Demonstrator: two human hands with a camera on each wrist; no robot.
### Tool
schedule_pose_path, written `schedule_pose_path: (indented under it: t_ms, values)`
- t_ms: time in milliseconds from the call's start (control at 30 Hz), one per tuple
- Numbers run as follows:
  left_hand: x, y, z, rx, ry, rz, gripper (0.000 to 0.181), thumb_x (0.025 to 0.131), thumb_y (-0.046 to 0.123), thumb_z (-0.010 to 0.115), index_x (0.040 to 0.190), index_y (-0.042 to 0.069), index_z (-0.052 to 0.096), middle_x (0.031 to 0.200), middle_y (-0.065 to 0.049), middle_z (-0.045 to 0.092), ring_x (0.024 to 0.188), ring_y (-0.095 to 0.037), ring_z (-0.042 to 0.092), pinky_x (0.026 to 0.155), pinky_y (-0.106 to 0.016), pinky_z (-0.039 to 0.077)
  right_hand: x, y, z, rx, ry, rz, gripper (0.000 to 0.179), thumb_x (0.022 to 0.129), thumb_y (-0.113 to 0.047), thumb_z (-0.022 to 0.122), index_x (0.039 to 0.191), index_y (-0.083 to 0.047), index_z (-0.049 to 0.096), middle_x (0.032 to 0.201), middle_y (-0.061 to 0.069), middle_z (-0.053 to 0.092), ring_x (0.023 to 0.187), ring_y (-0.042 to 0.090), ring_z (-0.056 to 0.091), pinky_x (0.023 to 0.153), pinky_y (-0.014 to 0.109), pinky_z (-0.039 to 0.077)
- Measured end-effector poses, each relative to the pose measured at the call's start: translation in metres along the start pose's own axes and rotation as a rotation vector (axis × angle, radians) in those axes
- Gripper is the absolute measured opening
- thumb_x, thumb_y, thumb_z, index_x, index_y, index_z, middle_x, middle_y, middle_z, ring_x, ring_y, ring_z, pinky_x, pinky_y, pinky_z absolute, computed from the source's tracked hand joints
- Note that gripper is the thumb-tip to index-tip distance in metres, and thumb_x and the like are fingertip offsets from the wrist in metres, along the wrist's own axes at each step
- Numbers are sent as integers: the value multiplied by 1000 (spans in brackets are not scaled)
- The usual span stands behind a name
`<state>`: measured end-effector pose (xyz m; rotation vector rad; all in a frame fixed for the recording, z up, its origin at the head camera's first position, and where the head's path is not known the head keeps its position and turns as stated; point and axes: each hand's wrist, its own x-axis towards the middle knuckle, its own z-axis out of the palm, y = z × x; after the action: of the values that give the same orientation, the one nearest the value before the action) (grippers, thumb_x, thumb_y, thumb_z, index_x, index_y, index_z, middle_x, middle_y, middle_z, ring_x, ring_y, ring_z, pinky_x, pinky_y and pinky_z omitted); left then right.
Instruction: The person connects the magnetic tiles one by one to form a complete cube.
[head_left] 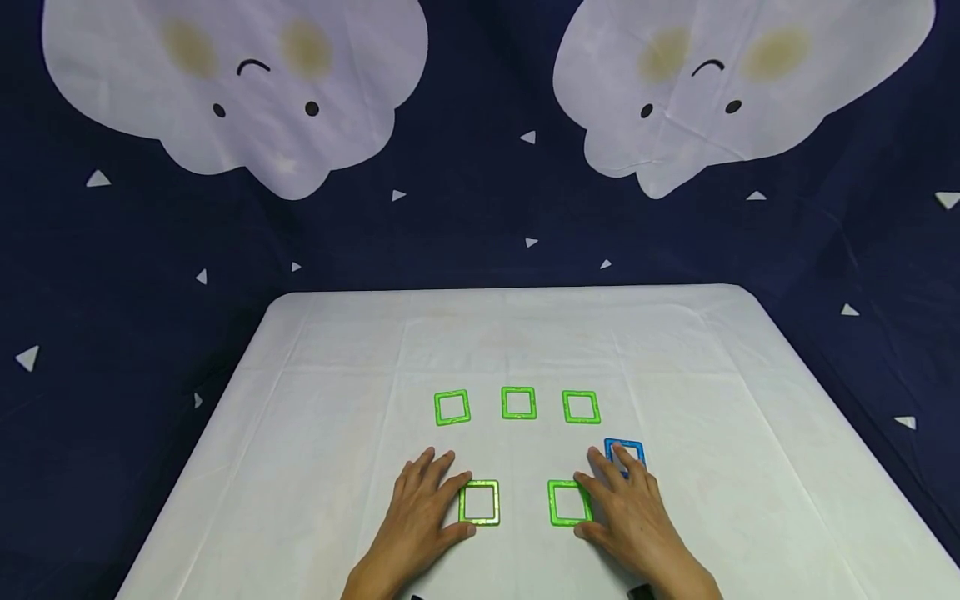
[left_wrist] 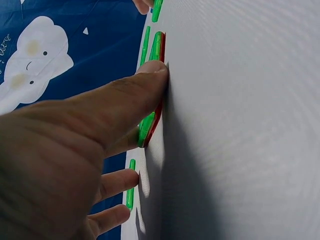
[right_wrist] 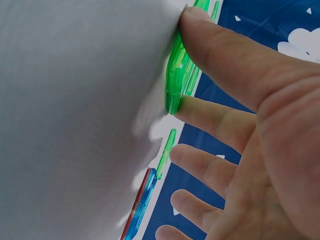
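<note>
My left hand [head_left: 416, 512] pinches a green square frame tile [head_left: 497, 504] at its left corners, between thumb and index finger. In the left wrist view a red tile [left_wrist: 156, 122] lies flush beneath that green one. My right hand [head_left: 633, 508] holds another green square frame tile [head_left: 552, 504] at its right corners, thumb at the near one and index finger at the far one. Its other fingers are spread over a blue square frame tile [head_left: 626, 442], partly hidden. A red layer [right_wrist: 132, 215] shows under the blue tile in the right wrist view.
Three more green square tiles form a row farther back: left [head_left: 438, 408], middle [head_left: 518, 416] and right [head_left: 582, 420]. A white cloth covers the table [head_left: 300, 467]. Behind it hangs a dark blue curtain [head_left: 480, 225] with clouds and triangles.
</note>
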<state>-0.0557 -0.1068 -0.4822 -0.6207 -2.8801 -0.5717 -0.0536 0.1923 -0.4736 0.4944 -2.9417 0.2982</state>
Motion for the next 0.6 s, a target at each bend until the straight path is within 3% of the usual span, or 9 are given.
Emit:
schedule_pose_path:
  t_ms: [400, 600]
  values:
    - [-1, 0, 1, -20, -9, -8, 60, 70, 45, 75, 121, 17, 62, 136, -14, 52, 133, -40, 37, 104, -60, 30, 2, 0, 0, 20, 9, 25, 59, 55, -42, 86, 105, -19, 66, 130, 12, 56, 130, 42, 38, 95, 57, 38]
    - [-1, 1, 1, -19, 0, -1, 59, 70, 44, 76, 121, 17, 62, 136, -14, 52, 133, -40, 38, 104, -59, 31, 2, 0, 1, 14, 35, 17, 60, 52, -43, 87, 103, -21, 65, 113, 7, 60, 125, 40, 42, 94, 55, 37]
